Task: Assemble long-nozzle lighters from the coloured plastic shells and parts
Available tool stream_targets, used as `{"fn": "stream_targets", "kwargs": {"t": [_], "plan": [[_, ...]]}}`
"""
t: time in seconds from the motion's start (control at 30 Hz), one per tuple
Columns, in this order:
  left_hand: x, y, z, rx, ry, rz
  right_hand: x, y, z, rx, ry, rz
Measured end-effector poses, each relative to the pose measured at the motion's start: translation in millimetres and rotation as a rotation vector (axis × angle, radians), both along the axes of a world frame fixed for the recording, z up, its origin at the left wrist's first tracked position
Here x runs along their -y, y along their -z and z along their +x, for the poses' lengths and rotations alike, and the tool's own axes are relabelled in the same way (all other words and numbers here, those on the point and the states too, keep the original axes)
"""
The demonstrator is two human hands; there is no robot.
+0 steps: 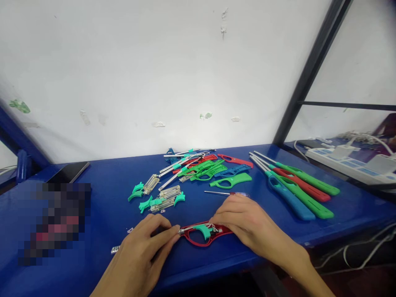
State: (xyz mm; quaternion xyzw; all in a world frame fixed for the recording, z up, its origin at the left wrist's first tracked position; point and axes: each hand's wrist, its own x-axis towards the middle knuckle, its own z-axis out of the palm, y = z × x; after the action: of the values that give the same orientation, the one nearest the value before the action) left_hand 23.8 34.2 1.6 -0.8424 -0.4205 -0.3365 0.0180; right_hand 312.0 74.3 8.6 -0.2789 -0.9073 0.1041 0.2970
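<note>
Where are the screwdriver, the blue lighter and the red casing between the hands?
Screwdriver [225, 193]: head view, metal shaft near its handle.
Blue lighter [291, 199]: head view, plastic body.
Red casing [217, 235]: head view, handle's lower edge.

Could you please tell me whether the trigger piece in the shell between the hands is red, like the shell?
No, the trigger piece is teal-green, standing out against the red shell.

Pretty bright shot overall. The white wall [185, 82] beyond the hands [140, 247] [244, 220] glows most low in the middle and greys out higher up. Light's soft and diffuse, but it gets murky below the front edge of the tabletop [107, 202]. Wide-angle stretch toward the sides, power strip [349, 163] right of the hands looks soft, blocky pixelated patch [55, 227] to their left.
</note>
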Motion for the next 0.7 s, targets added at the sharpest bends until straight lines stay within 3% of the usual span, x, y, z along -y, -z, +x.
{"fn": "stream_targets", "kwargs": {"t": [0.43, 0.7], "plan": [[0.7, 3.6, -1.9, 0.022, 0.017, -0.015, -1.4, 4.1, 1.4, -0.026, -0.024, -0.015], [1.3, 2.8, -0.9, -0.01, 0.007, 0.008, 5.0, -0.1, 0.0, -0.051, 0.029, -0.139]]}}
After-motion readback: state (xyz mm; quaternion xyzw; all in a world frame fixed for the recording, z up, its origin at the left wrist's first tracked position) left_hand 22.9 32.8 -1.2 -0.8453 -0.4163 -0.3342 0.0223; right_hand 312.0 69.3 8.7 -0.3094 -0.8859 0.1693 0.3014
